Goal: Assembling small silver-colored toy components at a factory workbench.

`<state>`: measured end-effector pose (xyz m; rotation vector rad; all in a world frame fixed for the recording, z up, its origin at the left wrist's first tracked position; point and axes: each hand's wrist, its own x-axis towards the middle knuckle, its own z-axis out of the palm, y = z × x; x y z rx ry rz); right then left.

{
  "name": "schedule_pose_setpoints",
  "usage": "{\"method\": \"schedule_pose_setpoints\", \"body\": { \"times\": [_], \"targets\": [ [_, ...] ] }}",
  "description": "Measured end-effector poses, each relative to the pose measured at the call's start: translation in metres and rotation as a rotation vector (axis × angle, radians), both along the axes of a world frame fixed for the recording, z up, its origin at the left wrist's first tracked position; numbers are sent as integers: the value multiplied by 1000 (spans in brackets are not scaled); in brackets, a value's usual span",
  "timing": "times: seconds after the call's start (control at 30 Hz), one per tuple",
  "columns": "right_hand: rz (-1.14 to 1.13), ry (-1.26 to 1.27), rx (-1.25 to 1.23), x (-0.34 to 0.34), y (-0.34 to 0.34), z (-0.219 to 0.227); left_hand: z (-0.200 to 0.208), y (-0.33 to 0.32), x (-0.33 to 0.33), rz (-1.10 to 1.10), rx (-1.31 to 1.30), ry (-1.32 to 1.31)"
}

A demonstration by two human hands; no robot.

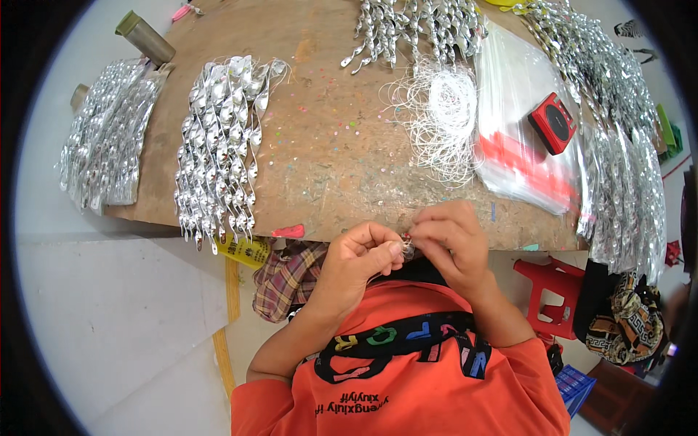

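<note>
Just off the table's near edge, my left hand [361,256] is closed, thumb pressed to the bent index finger. At those fingertips shows a small shiny silvery piece [408,251] with a touch of red; its kind cannot be made out. My right hand [456,243] meets it from the other side, thumb and fingers drawn together in a pinch. Whatever sits between those fingers is too small to name. A bundle of twisted silver foil strips [220,149] lies to the left on the table, its lower ends hanging over the edge. A tangled coil of white string [447,109] lies ahead of my right hand.
More twisted strips [422,33] lie at the far side. A red speaker-like box [554,123] rests on clear plastic bags [512,94]. Silver bundles line the right [618,145] and left [109,134], near a metal cylinder [145,40]. Below right stands a red stool [549,294].
</note>
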<state>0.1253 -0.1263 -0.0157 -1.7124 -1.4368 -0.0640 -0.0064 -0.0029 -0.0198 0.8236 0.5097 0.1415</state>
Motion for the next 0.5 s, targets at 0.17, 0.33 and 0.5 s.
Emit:
{"method": "schedule_pose_setpoints", "body": {
  "times": [0.17, 0.33, 0.5],
  "targets": [
    [-7, 118, -78, -2, -1, -4, 4, -1, 1, 6, -8, -9],
    [9, 117, -25, -5, 1, -3, 2, -4, 1, 52, 119, 22],
    [3, 120, -42, -7, -1, -3, 3, -5, 1, 63, 240, 30]
  ]
}}
